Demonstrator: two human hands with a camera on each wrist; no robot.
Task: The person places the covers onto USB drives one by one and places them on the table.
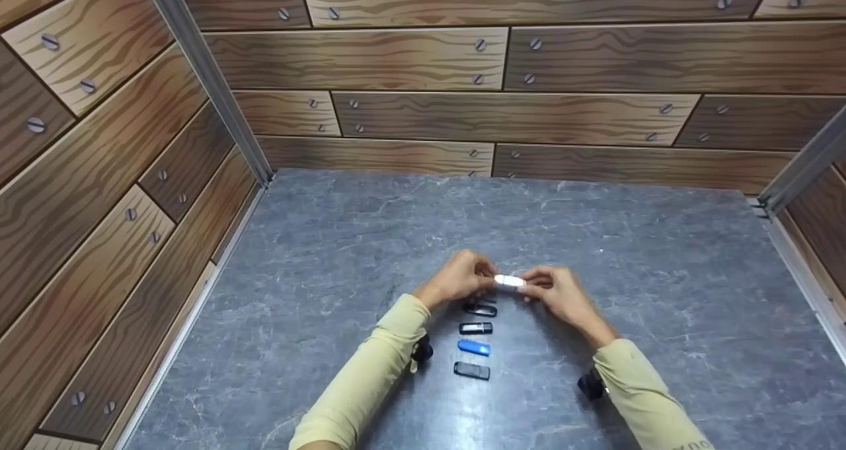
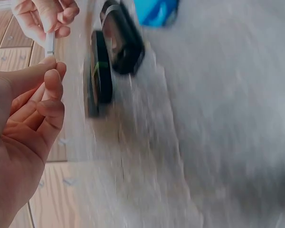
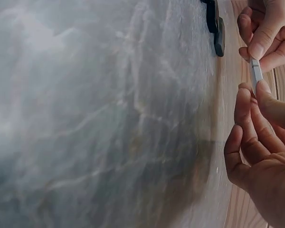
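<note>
Both hands meet above the table at a white USB flash drive. My left hand pinches its left end between thumb and fingertips. From the other side my right hand pinches the right end. A thin seam crosses the white flash drive in the right wrist view, close to the left fingertips. Just below the left hand, a black flash drive lies on the table, with another dark one partly hidden behind the fingers.
A column of flash drives runs toward me: a black one with a glossy end, a blue one and a dark grey one. They lie on a grey marbled table. Wood-patterned walls stand behind and at the sides.
</note>
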